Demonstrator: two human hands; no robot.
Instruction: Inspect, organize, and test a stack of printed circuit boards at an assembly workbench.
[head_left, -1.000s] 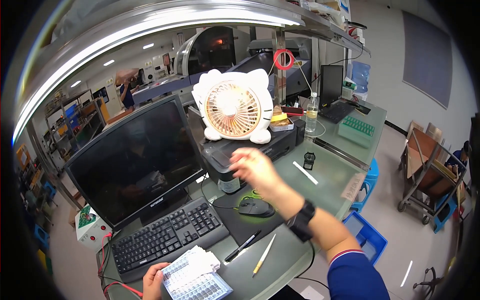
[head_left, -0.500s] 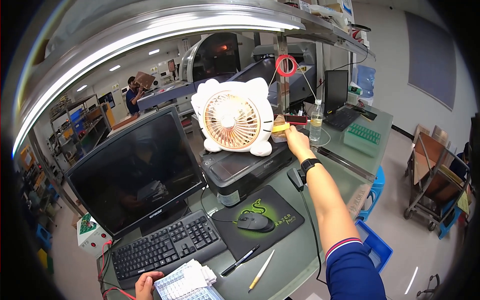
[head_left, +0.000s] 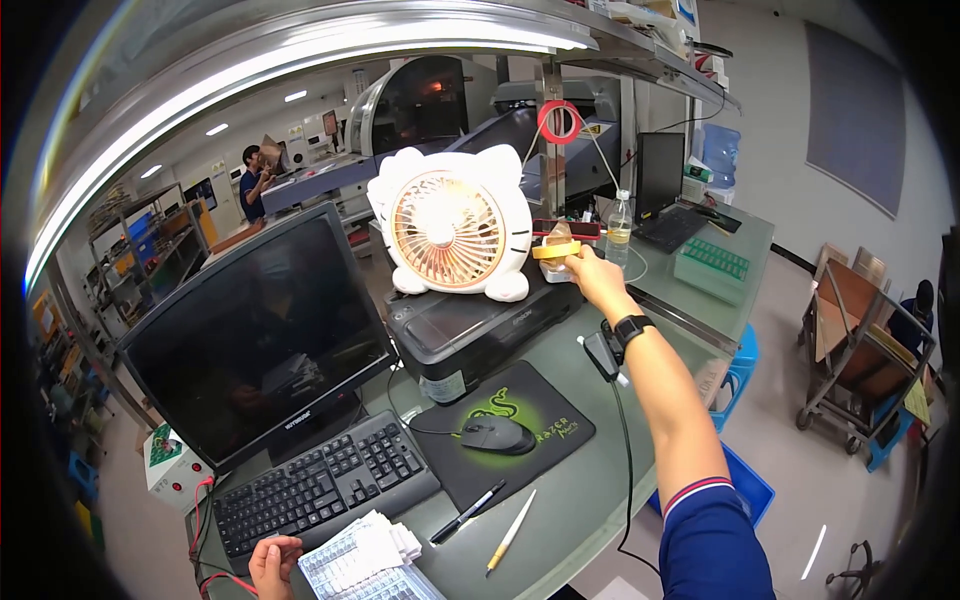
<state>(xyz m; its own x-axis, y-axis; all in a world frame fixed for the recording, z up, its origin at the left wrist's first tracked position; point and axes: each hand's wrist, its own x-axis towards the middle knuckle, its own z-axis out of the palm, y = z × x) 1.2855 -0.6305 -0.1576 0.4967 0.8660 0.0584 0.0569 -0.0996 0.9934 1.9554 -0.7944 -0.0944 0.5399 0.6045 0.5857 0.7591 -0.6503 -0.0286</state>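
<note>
My right hand [head_left: 597,277] reaches forward and pinches a yellow tape roll [head_left: 553,250] by its right edge. Just under the roll stands a small, partly hidden container [head_left: 556,272], beside a white cat-shaped fan [head_left: 450,230] on a black printer [head_left: 478,325]. A clear bottle [head_left: 619,232] stands right of that hand. Low at the left, my left hand [head_left: 273,566] is curled at the left edge of a stack of printed paper strips [head_left: 365,562]. Whether anything is inside its fingers is hidden.
A monitor [head_left: 260,345] and a keyboard [head_left: 320,483] occupy the left side. A mouse [head_left: 497,435] rests on a black mat [head_left: 555,405]. Nearby lie a pen [head_left: 468,512] and a craft knife [head_left: 510,535]. A black cable [head_left: 622,460] crosses the desk. Overhead runs a lamp shelf [head_left: 330,45].
The view has shifted slightly. My right hand has drawn the yellow roll a little nearer, and the roll shows more of its side. The left hand stays by the paper strips.
</note>
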